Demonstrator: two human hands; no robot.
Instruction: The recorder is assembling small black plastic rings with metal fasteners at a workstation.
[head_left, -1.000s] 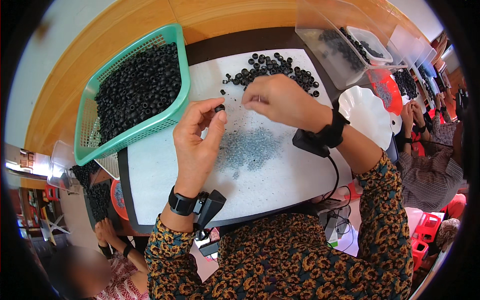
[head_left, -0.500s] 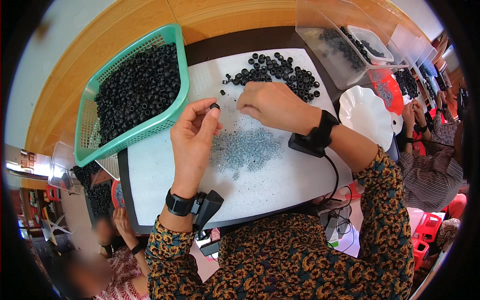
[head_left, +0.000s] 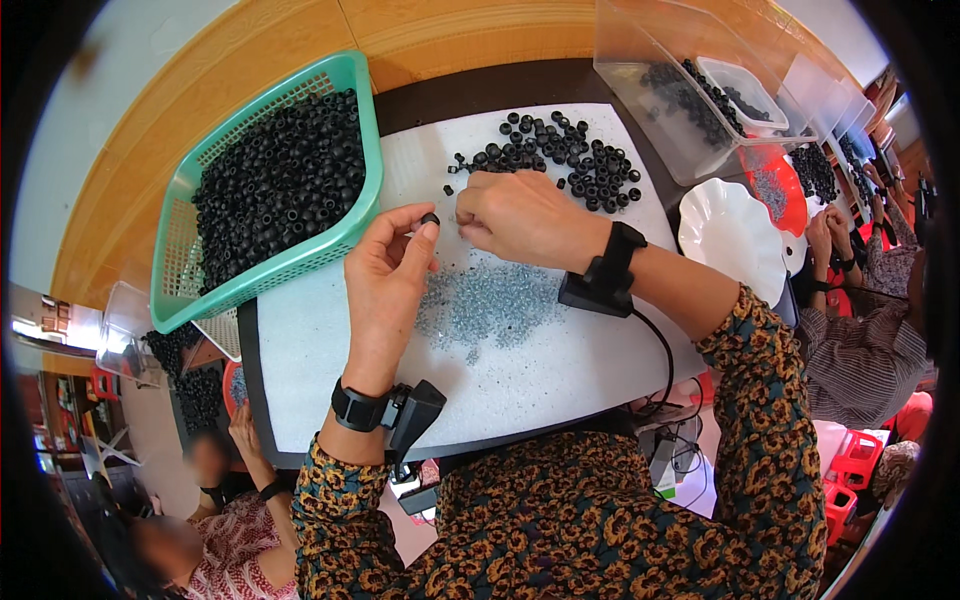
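Observation:
My left hand (head_left: 384,270) is raised over the white sheet (head_left: 320,385), pinching a small round black piece (head_left: 430,219) between thumb and forefinger. Close to its right, my right hand (head_left: 520,215) has its fingers drawn together in a pinch. Whatever its fingertips hold, if anything, is too small or hidden to make out. Below the hands, tiny clear bluish beads (head_left: 490,305) lie spread on the sheet. Beyond my right hand are loose black pieces (head_left: 600,172), several with a visible hole.
A green basket (head_left: 372,150) full of black pieces stands at the left. On the right are a white scalloped dish (head_left: 730,235) and a clear plastic bin (head_left: 650,125). A black cable (head_left: 668,350) hangs from my right wrist device. Other people sit at both sides.
My right hand has shifted left, closer to my left hand. My left hand keeps the black piece and has barely moved.

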